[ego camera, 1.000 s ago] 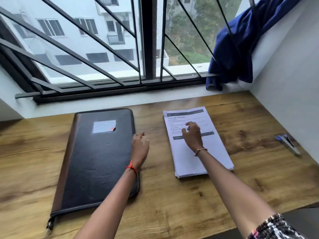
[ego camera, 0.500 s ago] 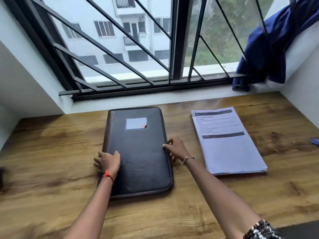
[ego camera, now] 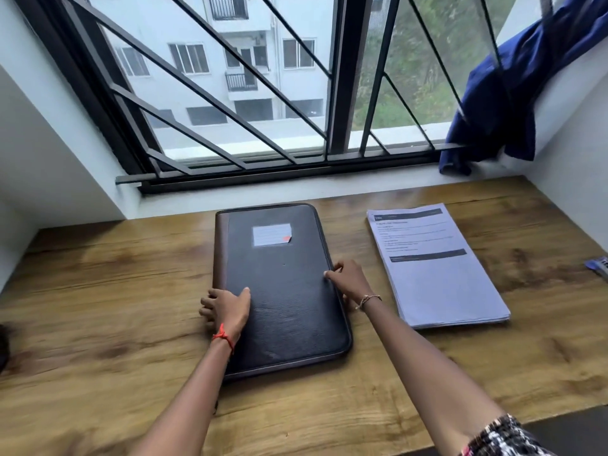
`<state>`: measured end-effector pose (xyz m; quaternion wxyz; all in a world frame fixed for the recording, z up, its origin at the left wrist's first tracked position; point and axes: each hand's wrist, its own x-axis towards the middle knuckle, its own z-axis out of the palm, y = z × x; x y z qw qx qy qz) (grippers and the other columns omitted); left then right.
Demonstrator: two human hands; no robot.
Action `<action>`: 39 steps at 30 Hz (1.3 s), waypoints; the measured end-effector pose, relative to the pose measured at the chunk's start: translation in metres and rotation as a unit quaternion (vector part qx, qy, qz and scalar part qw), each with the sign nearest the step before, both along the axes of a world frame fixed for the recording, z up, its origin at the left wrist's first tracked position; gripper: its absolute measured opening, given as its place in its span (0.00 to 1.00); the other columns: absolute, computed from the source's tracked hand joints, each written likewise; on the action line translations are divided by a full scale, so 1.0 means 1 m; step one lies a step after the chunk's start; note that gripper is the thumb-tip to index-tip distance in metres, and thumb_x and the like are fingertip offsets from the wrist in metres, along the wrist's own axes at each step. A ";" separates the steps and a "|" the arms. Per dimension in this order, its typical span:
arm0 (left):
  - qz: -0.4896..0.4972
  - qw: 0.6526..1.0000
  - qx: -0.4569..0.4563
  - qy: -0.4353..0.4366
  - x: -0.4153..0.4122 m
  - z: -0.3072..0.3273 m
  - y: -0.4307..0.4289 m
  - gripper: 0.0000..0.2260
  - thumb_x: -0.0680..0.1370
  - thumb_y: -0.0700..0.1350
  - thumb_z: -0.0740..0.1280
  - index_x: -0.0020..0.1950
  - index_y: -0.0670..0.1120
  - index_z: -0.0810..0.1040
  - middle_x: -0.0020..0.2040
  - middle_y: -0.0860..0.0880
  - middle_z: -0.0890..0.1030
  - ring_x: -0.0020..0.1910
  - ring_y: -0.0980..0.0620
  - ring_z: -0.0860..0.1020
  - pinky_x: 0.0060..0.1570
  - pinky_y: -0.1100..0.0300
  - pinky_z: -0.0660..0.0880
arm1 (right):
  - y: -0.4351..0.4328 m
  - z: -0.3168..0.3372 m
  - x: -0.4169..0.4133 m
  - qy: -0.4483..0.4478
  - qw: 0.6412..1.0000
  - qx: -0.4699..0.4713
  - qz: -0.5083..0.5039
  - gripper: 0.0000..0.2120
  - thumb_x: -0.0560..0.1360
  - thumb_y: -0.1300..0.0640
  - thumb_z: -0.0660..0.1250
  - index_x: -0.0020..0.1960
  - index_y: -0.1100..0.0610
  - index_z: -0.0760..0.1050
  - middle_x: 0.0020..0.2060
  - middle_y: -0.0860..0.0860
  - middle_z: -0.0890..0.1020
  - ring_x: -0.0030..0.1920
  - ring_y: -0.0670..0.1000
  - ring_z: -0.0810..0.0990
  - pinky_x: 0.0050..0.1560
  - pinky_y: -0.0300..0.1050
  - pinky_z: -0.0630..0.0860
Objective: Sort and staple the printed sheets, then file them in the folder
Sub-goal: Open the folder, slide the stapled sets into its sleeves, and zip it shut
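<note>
Left hand (ego camera: pixel 227 311), right hand (ego camera: pixel 349 285) shifted onto leathery rectangular folder (ego camera: pixel 289 327), gripping its edges

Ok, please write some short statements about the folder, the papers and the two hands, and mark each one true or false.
1. The folder lies closed on the desk. True.
2. The stack of sheets lies to the right of the folder, apart from it. True.
3. The left hand rests on the stack of sheets. False: it grips the folder's left edge.
4. The right hand holds the stapler. False: it grips the folder's right edge, and the stapler lies alone at the far right of the desk.
5. A blue cloth hangs at the right side of the window. True.
</note>
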<state>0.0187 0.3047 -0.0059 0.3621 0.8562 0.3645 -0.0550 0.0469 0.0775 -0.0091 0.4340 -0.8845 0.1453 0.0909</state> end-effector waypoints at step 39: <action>-0.258 0.935 0.227 -0.090 -0.032 -0.033 -0.030 0.31 0.73 0.56 0.49 0.73 0.42 0.64 0.74 0.46 0.63 0.73 0.46 0.63 0.66 0.38 0.61 | 0.003 -0.038 -0.044 -0.143 0.947 -0.279 -0.070 0.10 0.76 0.61 0.58 0.50 0.66 0.74 0.44 0.61 0.78 0.43 0.61 0.78 0.38 0.51 0.76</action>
